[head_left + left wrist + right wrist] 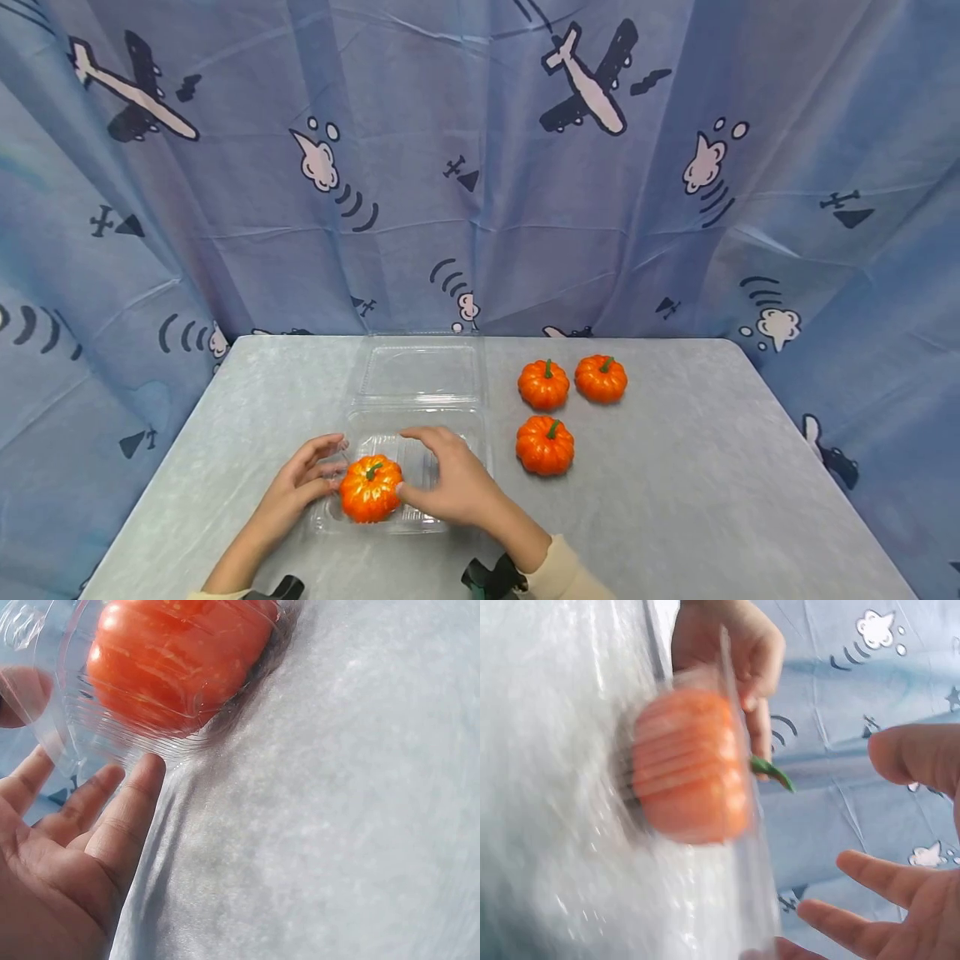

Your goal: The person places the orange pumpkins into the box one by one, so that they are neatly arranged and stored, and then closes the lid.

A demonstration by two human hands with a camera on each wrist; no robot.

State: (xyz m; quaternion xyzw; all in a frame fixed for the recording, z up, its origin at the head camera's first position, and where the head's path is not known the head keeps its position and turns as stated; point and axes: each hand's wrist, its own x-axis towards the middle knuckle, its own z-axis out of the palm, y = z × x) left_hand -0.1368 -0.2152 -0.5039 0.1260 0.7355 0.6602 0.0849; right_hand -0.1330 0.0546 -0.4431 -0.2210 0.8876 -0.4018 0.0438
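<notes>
A small orange pumpkin with a green stem sits in the left front part of a clear plastic clamshell container, whose lid lies folded back. My left hand is at the container's left side, its fingers loosely extended close to the clear wall. In the left wrist view, the fingertips lie beside the ribbed plastic; firm contact cannot be told. Over the container, just right of the pumpkin, my right hand has thumb and fingers spread apart and holds nothing. The right wrist view shows the pumpkin through blurred plastic.
To the container's right are three more orange pumpkins: one nearer, one behind it and one farther right. The open lid reaches the back edge of the grey table. A blue curtain hangs behind.
</notes>
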